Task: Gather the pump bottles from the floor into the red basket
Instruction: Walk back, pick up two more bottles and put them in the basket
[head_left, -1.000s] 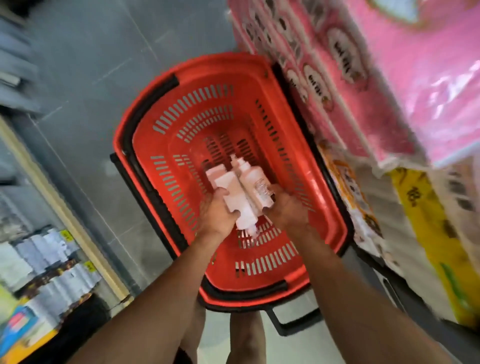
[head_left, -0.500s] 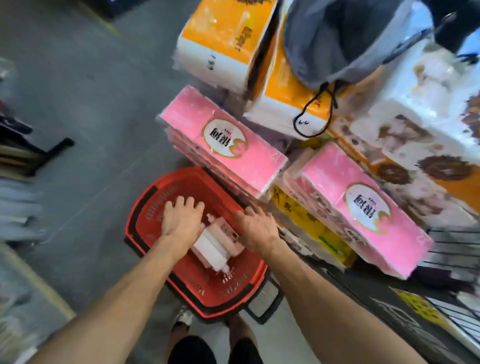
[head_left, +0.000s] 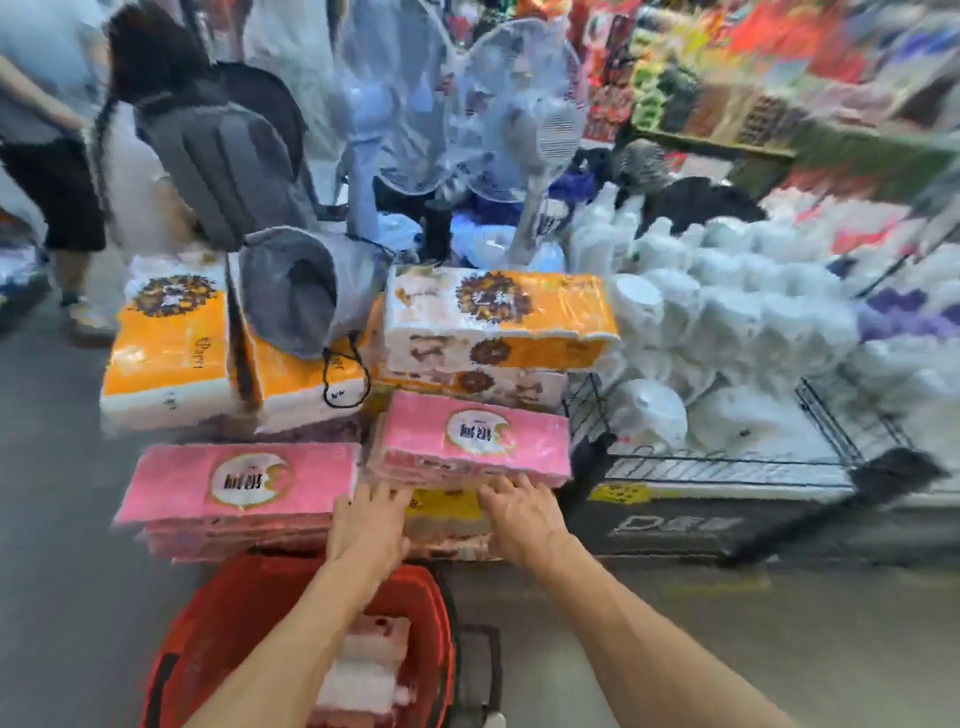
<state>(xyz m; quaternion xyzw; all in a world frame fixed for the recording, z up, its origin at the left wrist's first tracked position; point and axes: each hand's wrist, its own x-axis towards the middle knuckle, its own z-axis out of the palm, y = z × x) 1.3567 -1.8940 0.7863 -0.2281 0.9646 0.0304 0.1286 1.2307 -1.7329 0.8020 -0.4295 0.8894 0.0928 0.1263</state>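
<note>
The red basket (head_left: 223, 618) stands on the floor at the bottom left, partly under my left forearm. Inside it lie white pump bottles (head_left: 366, 670), blurred, side by side. My left hand (head_left: 366, 525) and my right hand (head_left: 519, 519) hang above and beyond the basket with fingers spread and empty, in front of the pink tissue packs (head_left: 467, 436). Neither hand touches the bottles.
Pink and orange tissue packs (head_left: 166, 343) are stacked just ahead. A grey bag (head_left: 301, 291) lies on them. A wire rack of white rolls (head_left: 727, 353) fills the right. Standing fans (head_left: 467, 104) rise behind. A person (head_left: 57, 156) stands at the far left on the grey floor (head_left: 52, 519).
My hands let go of the pump bottles, which now lie in the basket. Both hands lifted out, open. The view swung up from the basket to the stacked goods.
</note>
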